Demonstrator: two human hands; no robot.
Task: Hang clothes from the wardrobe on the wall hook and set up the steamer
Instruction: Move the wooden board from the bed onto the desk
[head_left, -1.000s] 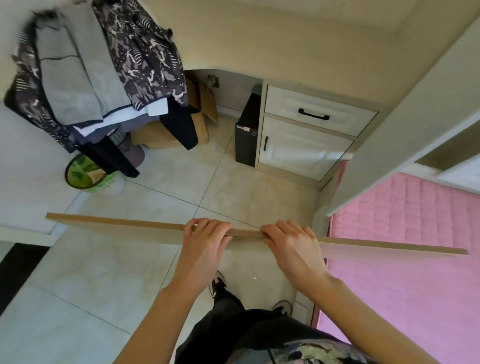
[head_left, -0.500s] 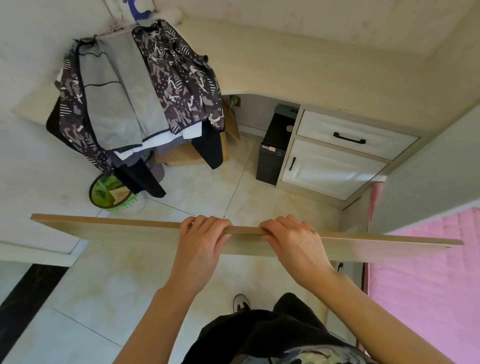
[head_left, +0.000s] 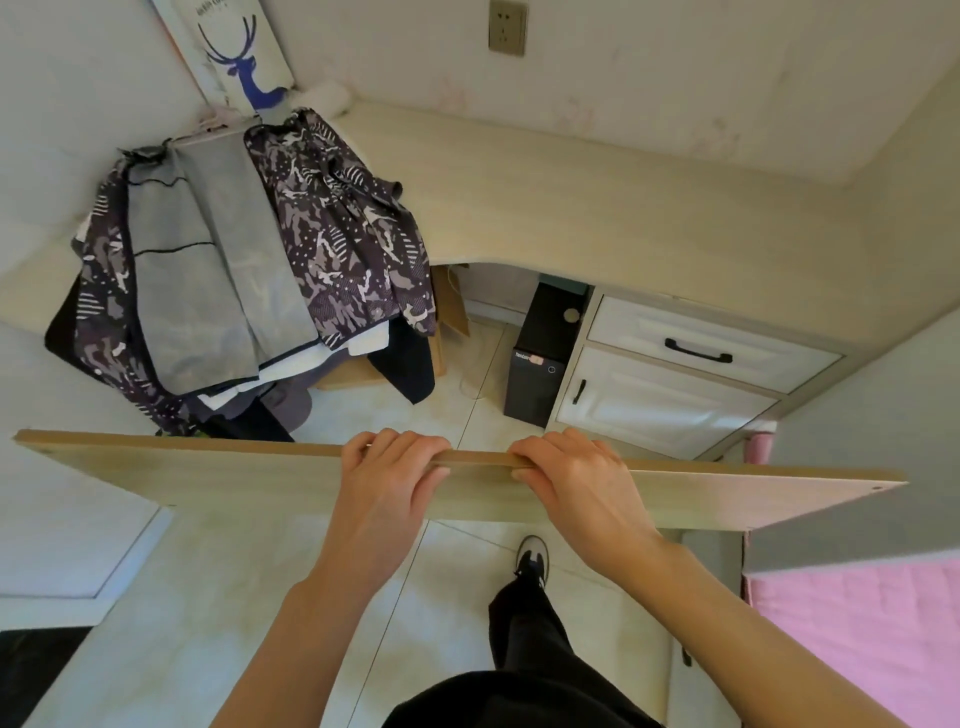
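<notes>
Gripping a long wooden board (head_left: 208, 470) by its top edge, both hands are seen from above.

At far left, the clothes (head_left: 249, 270) are hung in a bunch against the wall beside the desk (head_left: 571, 208): a grey garment in front, patterned dark ones around it, dark hems reaching toward the tiled floor (head_left: 156, 623). Left hand (head_left: 387, 480) is clenched over the board's upper edge near its middle, fingers (head_left: 410, 447) curled over the far side. Right hand (head_left: 571, 478) is clamped on the same edge just beside it, the two hands apart. A black computer tower (head_left: 540, 364) is stood under the desk, next to a white drawer and cabinet door. Pink bedding (head_left: 857, 634) is seen at lower right. The steamer cannot be made out.
</notes>
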